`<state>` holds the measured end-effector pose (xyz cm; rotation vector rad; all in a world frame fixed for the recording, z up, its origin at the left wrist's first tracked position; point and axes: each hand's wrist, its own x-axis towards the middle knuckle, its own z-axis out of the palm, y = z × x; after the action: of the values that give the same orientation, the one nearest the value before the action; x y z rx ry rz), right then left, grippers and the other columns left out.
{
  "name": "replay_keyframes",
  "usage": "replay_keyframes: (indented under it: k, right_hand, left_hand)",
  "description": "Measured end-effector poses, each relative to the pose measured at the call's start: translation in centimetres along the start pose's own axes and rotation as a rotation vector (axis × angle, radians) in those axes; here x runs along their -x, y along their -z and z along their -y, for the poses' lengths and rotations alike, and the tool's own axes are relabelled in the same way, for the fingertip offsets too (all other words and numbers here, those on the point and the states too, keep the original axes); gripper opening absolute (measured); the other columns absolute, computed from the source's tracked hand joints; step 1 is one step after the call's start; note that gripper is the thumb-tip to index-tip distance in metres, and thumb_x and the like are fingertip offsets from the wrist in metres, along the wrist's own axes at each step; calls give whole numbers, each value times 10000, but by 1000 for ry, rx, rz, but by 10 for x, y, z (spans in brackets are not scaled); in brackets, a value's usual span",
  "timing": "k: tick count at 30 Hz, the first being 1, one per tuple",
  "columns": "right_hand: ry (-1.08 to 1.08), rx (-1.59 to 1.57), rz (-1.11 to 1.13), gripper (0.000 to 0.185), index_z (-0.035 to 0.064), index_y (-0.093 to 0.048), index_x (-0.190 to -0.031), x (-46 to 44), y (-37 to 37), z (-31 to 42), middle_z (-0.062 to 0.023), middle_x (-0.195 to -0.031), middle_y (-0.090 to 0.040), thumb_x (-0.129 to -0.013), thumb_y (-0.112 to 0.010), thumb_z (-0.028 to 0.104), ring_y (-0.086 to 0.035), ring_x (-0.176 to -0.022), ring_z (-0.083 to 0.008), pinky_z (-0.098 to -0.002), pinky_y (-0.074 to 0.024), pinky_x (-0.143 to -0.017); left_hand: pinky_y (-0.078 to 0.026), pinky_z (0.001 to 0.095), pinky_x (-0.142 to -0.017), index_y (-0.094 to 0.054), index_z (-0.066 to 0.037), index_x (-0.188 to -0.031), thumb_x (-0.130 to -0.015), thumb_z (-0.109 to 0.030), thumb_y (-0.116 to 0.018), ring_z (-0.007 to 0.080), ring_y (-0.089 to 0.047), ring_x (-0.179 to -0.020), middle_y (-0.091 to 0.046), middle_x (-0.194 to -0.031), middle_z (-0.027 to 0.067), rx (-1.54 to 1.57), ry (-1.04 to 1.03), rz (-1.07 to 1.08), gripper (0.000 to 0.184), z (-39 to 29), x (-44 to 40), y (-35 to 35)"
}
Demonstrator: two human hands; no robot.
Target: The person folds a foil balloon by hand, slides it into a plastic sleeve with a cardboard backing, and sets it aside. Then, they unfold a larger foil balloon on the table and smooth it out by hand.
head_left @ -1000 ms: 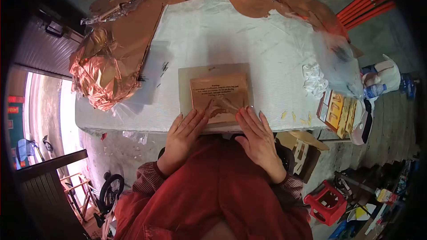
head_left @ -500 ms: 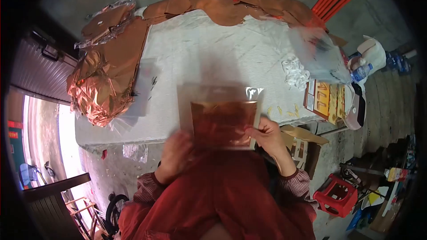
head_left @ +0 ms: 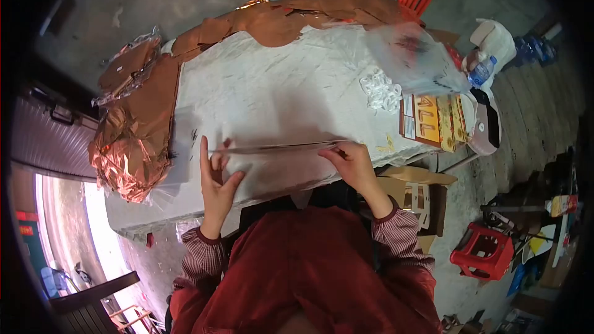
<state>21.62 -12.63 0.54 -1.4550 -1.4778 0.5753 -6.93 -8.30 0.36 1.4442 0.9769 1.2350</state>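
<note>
The clear plastic bag is seen nearly edge-on above the white-covered table, a thin line between my hands. My right hand pinches its right end between thumb and fingers. At the left end is my left hand, its fingers spread and its index finger pointing up beside the bag's edge. The bag's faces and the copper-coloured sheet seen in it before are hidden at this angle.
Crumpled copper foil and brown sheets line the table's left and far edges. At the right are white strings, clear bags, a yellow box and a bottle. A red stool stands on the floor.
Both hands left the flat bag on the table. My right hand took its right side and raised it, and the bag has turned edge-on. My left hand moved left and spread its fingers.
</note>
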Motion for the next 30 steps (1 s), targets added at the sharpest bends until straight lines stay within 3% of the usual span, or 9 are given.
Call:
replay_keyframes:
  k: [3,5,8,11,13,21,25,27,30]
  right_hand:
    - [-53,24,80,175,-34,-649,-782,0,7,8,-147,-694,-619,-796,-729,121,-573,-580,-233,-326,-427,-533]
    - [-75,80,133,164,-20,-648,-828,5,14,4,-162,-754,-629,-804,-711,130,-589,-631,-293,-343,-447,-565]
    - [-37,79,80,141,-11,-661,-813,14,34,-3,-146,-726,-635,-809,-700,125,-594,-611,-228,-336,-443,-560]
    - [-405,-112,-264,99,-4,-655,-793,64,100,-35,-4,-683,-598,-795,-580,-68,-606,-623,-131,-273,-520,-599]
    - [-86,-681,-720,91,40,-621,-987,76,138,-22,13,-878,-604,-915,-610,95,-551,-681,-75,-229,-486,-592]
    - [-713,-717,-1371,212,76,-590,-838,285,249,-200,14,-722,-565,-934,-608,265,-478,-593,-100,-229,-387,-492]
    - [-899,-614,-1371,289,53,-589,-836,461,279,-340,-21,-715,-580,-947,-549,317,-536,-625,-178,-277,-419,-504]
    - [-894,109,-495,103,134,-600,-830,476,273,-420,11,-693,-582,-908,-567,194,-550,-587,-185,-316,-429,-502]
    - [-774,513,-270,177,113,-614,-781,444,252,-365,-55,-680,-598,-872,-578,259,-573,-597,-244,-362,-442,-518]
  left_hand:
    - [-377,331,-1002,-330,-35,-1432,-810,-92,-719,220,-520,-1155,-605,-1160,132,95,37,61,736,2,-10,-4]
    - [-418,316,-972,-540,-12,-1281,-797,40,-667,209,-587,-1069,-645,-1064,120,-316,437,198,503,25,-13,13]
    - [-440,310,-952,-632,7,-1141,-811,13,-676,194,-604,-1060,-667,-1061,114,-340,219,160,333,-6,-5,-13]
    - [-436,308,-961,-615,8,-1168,-834,34,-630,193,-586,-1114,-658,-1116,134,-255,-27,158,335,-27,-2,-33]
    - [-444,282,-921,-595,51,-1161,-895,4,-581,164,-592,-1012,-642,-1088,105,-210,6,187,270,-27,-3,-40]
    - [-481,259,-857,-625,42,-1114,-939,-5,-520,153,-633,-953,-681,-1007,112,-143,103,149,210,0,10,-31]
    - [-483,252,-846,-630,41,-1102,-951,-24,-519,146,-632,-937,-680,-999,108,-207,57,148,198,-4,11,-32]
    - [-482,251,-843,-631,40,-1101,-954,-31,-517,144,-631,-931,-680,-996,106,-216,57,136,199,-7,14,-31]
    - [-481,249,-839,-632,37,-1100,-960,-47,-515,143,-629,-921,-677,-992,101,-294,49,121,201,-8,22,-25]
